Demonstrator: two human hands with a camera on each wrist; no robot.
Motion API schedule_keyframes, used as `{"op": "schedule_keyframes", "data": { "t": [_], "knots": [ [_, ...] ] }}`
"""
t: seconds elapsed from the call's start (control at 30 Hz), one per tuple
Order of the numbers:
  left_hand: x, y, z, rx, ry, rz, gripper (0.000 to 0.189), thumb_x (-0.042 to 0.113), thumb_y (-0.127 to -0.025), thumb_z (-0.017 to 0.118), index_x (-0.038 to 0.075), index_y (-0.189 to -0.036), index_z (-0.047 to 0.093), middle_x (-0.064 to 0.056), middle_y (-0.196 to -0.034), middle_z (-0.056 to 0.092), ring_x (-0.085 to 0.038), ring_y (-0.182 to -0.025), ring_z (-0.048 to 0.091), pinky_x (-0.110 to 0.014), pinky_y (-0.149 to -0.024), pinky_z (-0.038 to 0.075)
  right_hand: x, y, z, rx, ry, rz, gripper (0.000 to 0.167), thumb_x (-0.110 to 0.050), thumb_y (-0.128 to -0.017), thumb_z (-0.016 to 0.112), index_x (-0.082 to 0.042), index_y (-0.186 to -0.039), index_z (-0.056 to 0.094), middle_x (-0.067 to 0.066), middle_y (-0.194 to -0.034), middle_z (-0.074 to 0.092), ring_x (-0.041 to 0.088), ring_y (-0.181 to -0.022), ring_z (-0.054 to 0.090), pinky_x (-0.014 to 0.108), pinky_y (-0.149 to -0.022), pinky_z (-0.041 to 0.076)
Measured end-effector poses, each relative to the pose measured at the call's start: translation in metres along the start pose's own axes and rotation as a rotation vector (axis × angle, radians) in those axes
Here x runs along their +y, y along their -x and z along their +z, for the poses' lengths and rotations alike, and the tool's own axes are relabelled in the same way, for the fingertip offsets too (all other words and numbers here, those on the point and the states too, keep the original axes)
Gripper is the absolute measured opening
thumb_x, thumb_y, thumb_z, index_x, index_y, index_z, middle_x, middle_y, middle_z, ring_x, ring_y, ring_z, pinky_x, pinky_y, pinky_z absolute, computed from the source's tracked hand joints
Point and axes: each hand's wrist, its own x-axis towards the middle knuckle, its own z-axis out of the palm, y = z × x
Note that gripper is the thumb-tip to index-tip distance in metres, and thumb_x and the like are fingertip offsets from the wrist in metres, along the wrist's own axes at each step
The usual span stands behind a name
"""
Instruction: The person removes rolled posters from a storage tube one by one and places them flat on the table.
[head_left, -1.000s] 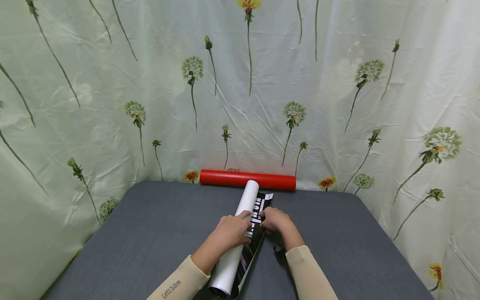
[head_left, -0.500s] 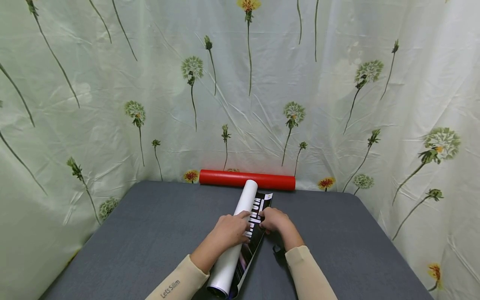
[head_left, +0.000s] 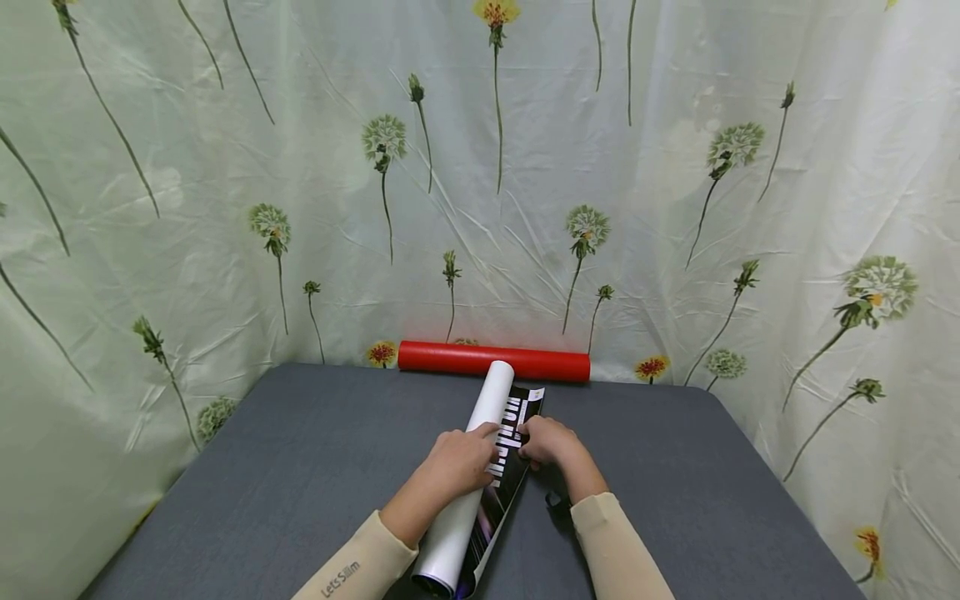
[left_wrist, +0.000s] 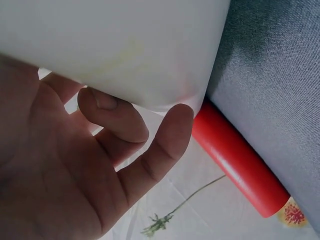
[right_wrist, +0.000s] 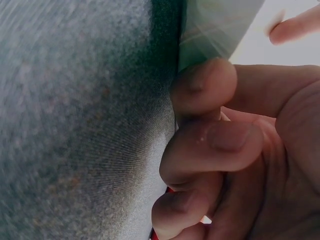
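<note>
A partly rolled poster (head_left: 453, 533), white outside and black with white lettering on its printed face, lies lengthwise on the dark grey table. My left hand (head_left: 459, 461) is laid across the roll, its fingers bent over toward the printed strip. In the left wrist view, those fingers (left_wrist: 172, 132) are curved against the white paper. On the other side, my right hand (head_left: 551, 439) pinches the poster's loose right edge close over the table. Curled fingers (right_wrist: 235, 137) show at the paper's edge in the right wrist view, above the grey cloth surface.
Across the back edge of the table (head_left: 315, 433) lies a red roll (head_left: 450, 357), just beyond the poster's far end. A pale curtain (head_left: 322, 167) with dandelion prints hangs behind. Something small and black (head_left: 557, 502) shows under the right wrist.
The poster's roll and my left hand have shifted very slightly left. My right hand stays at the loose edge, with almost no movement.
</note>
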Motion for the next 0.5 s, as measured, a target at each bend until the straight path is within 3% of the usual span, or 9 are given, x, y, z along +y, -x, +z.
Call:
{"op": "schedule_keyframes", "data": {
  "t": [0.3,0.5],
  "knots": [
    [-0.0013,-0.0029,0.0045,-0.004,0.024,-0.01,0.023,0.04,-0.081,0.09,0.027,-0.097,0.082,0.006,-0.145,0.064,-0.02,-0.073,0.066,-0.033,-0.059,0.05,0.0009,0.0008,0.001,0.01,-0.013,-0.006,0.048,-0.014,-0.094,0.076,-0.011,-0.14,0.069,0.002,-0.059,0.067,0.018,-0.066,0.064,0.045,-0.082,0.049],
    [-0.0026,-0.0034,0.0067,0.005,0.021,-0.006,0.02,0.037,-0.082,0.09,0.028,-0.098,0.082,0.005,-0.144,0.064,-0.02,-0.075,0.066,-0.034,-0.059,0.051,0.0008,0.0007,0.0011,0.007,-0.016,-0.004,0.045,-0.015,-0.094,0.076,-0.011,-0.139,0.07,0.002,-0.06,0.067,0.019,-0.067,0.064,0.044,-0.081,0.048]
  ]
}}
